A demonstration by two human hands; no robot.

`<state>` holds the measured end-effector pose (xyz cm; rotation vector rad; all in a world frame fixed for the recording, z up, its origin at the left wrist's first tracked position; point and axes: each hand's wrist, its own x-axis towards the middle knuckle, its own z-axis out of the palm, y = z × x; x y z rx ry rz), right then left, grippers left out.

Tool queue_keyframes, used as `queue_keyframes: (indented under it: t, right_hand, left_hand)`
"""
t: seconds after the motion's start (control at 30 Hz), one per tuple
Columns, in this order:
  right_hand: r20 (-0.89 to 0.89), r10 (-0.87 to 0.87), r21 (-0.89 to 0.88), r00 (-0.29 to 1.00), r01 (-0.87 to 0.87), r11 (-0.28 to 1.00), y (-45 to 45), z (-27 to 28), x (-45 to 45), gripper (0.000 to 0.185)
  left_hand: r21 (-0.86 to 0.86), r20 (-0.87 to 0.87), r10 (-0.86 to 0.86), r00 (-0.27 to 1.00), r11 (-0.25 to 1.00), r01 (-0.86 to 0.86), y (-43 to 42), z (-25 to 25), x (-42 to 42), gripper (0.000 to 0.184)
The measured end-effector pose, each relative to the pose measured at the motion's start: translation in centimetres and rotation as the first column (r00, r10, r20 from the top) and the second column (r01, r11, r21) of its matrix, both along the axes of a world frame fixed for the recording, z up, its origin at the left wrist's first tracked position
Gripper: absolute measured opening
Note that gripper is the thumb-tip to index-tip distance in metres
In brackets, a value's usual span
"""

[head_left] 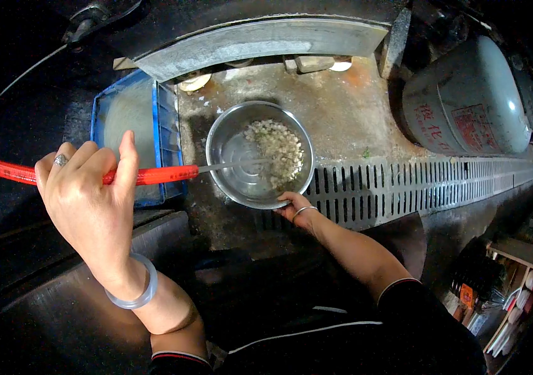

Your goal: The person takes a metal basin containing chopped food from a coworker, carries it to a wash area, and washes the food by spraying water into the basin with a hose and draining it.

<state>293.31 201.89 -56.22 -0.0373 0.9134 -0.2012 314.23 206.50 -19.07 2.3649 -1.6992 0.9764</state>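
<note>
My left hand (88, 203) is closed around a red hose (169, 174), thumb raised along its side. From the hose's end a thin stream of water (232, 165) runs into a round steel basin (215, 178). Small pale chopped pieces (276, 147), with bits of green among them, lie in water on the basin's right side. With my right hand (296, 208) I grip the basin's near rim, the thumb over the edge and the other fingers partly hidden beneath. The basin is slightly tilted.
A blue crate (157, 119) stands left of the basin. Behind it runs a long metal panel (260, 47). A slotted drain grate (366, 194) crosses the wet floor to the right, near a large grey gas cylinder (467, 103). A shelf with several items (510, 300) is at lower right.
</note>
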Motion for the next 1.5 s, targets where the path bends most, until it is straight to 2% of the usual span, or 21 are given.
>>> queue_keyframes:
  t: [0.27, 1.07, 1.5]
  right_hand:
    - [-0.016, -0.007, 0.017, 1.000, 0.007, 1.000, 0.0, 0.7, 0.1, 0.037]
    - [-0.029, 0.015, 0.010, 0.999, -0.015, 1.000, 0.1, -0.1, 0.0, 0.031]
    - [-0.013, 0.014, 0.008, 1.000, -0.014, 1.000, 0.1, 0.0, 0.0, 0.040]
  left_hand:
    - [-0.003, 0.003, -0.005, 1.000, 1.000, 0.005, 0.0, 0.0, 0.0, 0.033]
    - [-0.002, 0.001, -0.008, 1.000, 1.000, 0.008, 0.0, -0.3, 0.1, 0.035]
    - [0.000, 0.004, -0.007, 1.000, 1.000, 0.007, 0.0, -0.5, 0.1, 0.035]
